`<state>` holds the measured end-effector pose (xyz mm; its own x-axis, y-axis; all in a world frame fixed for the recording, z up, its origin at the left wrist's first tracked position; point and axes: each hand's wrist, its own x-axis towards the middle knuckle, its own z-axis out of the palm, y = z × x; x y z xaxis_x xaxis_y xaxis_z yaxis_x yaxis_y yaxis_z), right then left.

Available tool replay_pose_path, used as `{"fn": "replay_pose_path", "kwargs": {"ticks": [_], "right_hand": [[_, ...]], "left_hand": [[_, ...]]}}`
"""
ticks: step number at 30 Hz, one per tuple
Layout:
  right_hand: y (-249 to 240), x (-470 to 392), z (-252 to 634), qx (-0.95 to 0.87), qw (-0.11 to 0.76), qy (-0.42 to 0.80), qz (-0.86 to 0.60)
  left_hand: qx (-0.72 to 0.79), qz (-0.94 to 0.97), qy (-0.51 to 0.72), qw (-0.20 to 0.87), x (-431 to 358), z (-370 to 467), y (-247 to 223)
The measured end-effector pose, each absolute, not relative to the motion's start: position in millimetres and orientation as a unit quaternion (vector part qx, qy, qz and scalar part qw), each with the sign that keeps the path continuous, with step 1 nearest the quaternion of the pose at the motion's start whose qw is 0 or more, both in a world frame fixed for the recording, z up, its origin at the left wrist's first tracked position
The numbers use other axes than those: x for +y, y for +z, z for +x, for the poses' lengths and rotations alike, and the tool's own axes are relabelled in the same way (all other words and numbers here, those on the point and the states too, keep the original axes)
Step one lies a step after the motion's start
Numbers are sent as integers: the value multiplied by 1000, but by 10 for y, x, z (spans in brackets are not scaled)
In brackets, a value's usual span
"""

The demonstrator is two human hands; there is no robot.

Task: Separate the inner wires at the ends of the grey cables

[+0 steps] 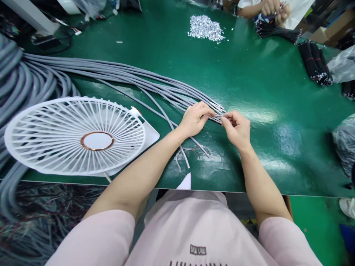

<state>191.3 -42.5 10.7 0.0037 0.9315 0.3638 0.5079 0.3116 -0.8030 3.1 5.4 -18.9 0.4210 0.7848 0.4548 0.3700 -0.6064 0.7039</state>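
A bundle of long grey cables (133, 75) runs from the left across the green table, its cut ends lying between my hands. My left hand (197, 117) rests over the bundle near those ends, thumb and forefinger pinched on a cable end. Close by on the right, my right hand (236, 127) is closed at the tip of the same end, fingertips pressed together. The fingers partly hide the small piece between them. Two separate cables pass under my left wrist, and their stripped ends with loose thin strands (205, 150) lie nearer the table's front edge.
A white fan (97, 141) lies at the left, beside thick grey cable coils (24, 74). Small silvery pieces (206, 28) are heaped at the back. Another person's hands (276, 10) work at the back right near black wire bundles (313, 62). Plastic bags (346, 142) sit far right.
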Motion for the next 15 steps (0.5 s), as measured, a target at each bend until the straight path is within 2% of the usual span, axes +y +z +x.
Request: {"fn": "replay_pose_path", "kwargs": {"ticks": [8, 15], "right_hand": [[78, -458, 1883, -691, 448, 232, -518], [49, -431, 1895, -673, 449, 235, -539]], "left_hand": [[351, 849, 333, 214, 56, 14, -206], [365, 842, 298, 263, 47, -3, -129]]}}
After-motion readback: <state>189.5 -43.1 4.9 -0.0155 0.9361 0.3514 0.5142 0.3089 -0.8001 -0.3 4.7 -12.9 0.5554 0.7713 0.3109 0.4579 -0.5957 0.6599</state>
